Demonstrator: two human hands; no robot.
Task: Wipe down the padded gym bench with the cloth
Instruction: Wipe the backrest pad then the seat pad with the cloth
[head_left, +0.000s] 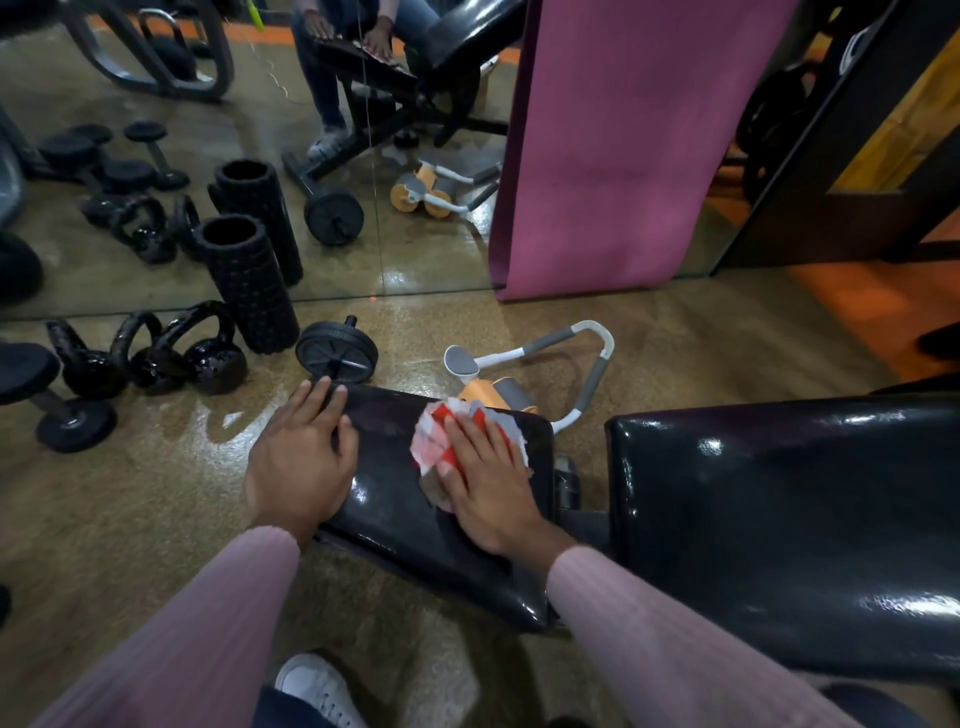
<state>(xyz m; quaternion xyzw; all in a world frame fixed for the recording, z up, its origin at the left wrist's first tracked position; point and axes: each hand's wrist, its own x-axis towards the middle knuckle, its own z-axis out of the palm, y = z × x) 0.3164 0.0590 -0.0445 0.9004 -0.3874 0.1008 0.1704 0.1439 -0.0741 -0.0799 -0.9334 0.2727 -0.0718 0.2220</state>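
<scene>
The right hand (488, 483) presses the cloth (457, 436) flat (open grip, fingers straight) on the bench pad (395, 499).

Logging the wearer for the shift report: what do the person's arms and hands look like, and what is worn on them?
Both arms are covered to the wrist by long sleeves of pale pink ribbed knit, the ribs running lengthwise. The left hand and right hand are bare: no gloves, and no rings, watch or bracelets show. The fingers have short nails.
</scene>
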